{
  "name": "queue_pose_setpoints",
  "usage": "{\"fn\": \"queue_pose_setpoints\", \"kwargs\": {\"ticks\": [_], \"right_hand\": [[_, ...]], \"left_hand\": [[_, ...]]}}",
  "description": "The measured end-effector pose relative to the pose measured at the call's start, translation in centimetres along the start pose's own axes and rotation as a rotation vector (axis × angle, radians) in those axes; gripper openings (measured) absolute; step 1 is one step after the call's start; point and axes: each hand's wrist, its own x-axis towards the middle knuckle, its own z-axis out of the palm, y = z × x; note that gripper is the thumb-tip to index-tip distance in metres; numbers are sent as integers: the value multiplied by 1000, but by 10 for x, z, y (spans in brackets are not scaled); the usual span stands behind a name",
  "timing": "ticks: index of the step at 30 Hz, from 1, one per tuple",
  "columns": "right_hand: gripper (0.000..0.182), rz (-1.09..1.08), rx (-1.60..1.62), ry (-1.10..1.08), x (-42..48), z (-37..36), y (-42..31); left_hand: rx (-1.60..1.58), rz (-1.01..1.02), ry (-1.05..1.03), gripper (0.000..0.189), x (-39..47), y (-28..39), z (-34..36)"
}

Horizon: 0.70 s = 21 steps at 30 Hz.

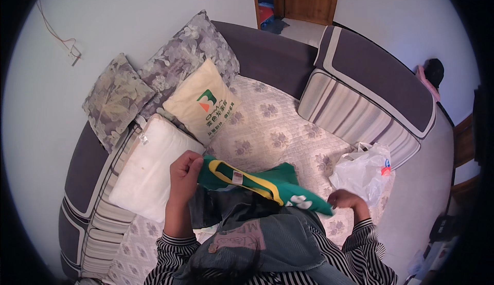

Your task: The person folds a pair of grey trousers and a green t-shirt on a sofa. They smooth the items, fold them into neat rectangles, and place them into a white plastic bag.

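A green garment (285,177) with a yellow-edged neck opening stretches across in front of my body. My left hand (185,175) pinches one end of it, fingers curled inward. At the opposite end, my right hand (346,199) grips the edge, lower and farther to the right. A small white-and-red label (237,177) shows inside the neckline, and a white print (301,201) lies near the right end. The cloth hangs above my lap, where dark fabric (208,208) shows below it. How far the lower part hangs is hidden.
A quilted floral cover (278,119) spreads over the sofa. To the left lie a white pillow (152,169), a cream printed cushion (202,101) and floral cushions (115,103). A white plastic bag (364,169) sits beyond my right hand, near the striped armrest (355,119).
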Motion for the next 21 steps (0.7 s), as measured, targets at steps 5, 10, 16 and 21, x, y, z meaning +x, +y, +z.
{"fn": "queue_pose_setpoints", "kwargs": {"ticks": [5, 10, 16, 21], "right_hand": [[42, -390, 359, 190, 23, 27, -71], [50, -579, 389, 98, 59, 47, -116], [30, -503, 405, -148, 80, 37, -140], [18, -894, 312, 33, 80, 44, -159]], "left_hand": [[-18, 52, -62, 13, 4, 9, 14], [-58, 83, -27, 14, 14, 15, 22], [-95, 70, -18, 13, 19, 12, 18], [-105, 53, 41, 11, 22, 8, 11]]}}
